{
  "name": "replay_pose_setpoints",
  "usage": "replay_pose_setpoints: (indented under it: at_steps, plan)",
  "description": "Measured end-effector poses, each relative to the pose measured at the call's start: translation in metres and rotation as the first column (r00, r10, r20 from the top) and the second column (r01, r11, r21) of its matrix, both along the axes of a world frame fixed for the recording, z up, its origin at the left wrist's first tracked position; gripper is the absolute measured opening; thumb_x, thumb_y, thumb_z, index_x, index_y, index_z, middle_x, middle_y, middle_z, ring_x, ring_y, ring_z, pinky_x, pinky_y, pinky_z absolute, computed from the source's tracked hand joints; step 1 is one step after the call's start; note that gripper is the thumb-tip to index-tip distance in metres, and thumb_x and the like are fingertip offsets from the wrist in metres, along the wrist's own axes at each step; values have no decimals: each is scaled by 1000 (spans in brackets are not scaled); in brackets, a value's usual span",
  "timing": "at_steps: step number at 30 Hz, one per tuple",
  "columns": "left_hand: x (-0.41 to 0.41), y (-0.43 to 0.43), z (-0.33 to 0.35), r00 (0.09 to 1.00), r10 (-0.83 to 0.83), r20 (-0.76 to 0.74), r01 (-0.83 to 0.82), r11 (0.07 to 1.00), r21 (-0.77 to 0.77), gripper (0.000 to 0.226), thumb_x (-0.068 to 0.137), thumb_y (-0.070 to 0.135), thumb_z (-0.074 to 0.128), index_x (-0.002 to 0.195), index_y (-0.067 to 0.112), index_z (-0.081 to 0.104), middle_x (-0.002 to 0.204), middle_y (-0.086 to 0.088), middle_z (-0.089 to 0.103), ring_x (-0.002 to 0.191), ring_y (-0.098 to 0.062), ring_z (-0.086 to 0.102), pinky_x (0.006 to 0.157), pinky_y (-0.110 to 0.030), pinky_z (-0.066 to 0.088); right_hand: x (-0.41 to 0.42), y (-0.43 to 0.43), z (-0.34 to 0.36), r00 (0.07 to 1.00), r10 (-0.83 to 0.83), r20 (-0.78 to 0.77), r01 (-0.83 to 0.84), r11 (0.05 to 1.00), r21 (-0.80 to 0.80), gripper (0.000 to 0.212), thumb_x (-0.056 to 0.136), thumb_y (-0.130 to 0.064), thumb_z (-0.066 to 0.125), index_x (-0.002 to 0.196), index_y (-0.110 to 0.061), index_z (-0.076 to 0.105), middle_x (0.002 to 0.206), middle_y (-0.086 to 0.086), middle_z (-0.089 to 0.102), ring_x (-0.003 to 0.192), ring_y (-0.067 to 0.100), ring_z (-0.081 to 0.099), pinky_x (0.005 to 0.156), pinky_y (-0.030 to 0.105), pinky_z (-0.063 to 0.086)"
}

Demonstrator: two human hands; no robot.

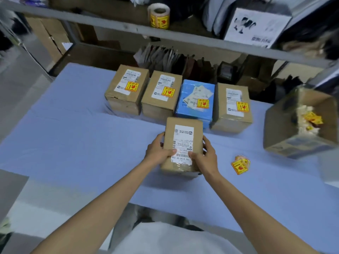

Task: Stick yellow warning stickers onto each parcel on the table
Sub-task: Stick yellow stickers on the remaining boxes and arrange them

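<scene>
held parcel [183, 143]: brown, label up, no yellow sticker yet; sits in front of the back row, on or just above the worktop [73, 134], cannot tell which.
left hand [157, 151]: fingers curled round its left side, thumb on the shipping label.
right hand [205, 154]: grips its right side, thumb on the label; likely squaring it for sticking.
back row [159, 92]: four parcels side by side, each already stickered, parked clear.
loose stickers [240, 165]: on the worktop near the right hand, handy.
open carton [297, 123]: tilted at right, holds backing scraps and yellow bits; probably waste.
sticker roll [159, 15]: on the shelf [110, 24], spare.
</scene>
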State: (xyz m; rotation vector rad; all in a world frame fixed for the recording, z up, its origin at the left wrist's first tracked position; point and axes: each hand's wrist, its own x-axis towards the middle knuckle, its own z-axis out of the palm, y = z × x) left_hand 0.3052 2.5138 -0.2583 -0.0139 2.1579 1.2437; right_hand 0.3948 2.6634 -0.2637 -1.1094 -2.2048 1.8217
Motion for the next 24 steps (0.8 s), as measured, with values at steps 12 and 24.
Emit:
replay_pose_setpoints:
  at_steps: [12, 24]
  plan:
    - [43, 33, -2, 995, -51, -88, 46, 997, -61, 63, 86, 13, 64, 142, 27, 39, 133, 0, 55, 116, -20, 56, 103, -39, 44, 46, 19, -17, 998, -44, -46, 45, 999, 9, 68, 81, -19, 73, 140, -24, 40, 131, 4, 55, 115, 18, 56, 98, 39, 49]
    - [46, 21, -12, 978, -136, -156, 126, 989, -74, 74, 91, 22, 60, 149, 40, 18, 138, 3, 52, 118, -20, 57, 100, -38, 44, 39, 12, -5, 989, -145, 16, 144, 989, 43, 66, 74, -9, 75, 134, -23, 50, 120, -1, 63, 101, 16, 62, 89, 38, 53]
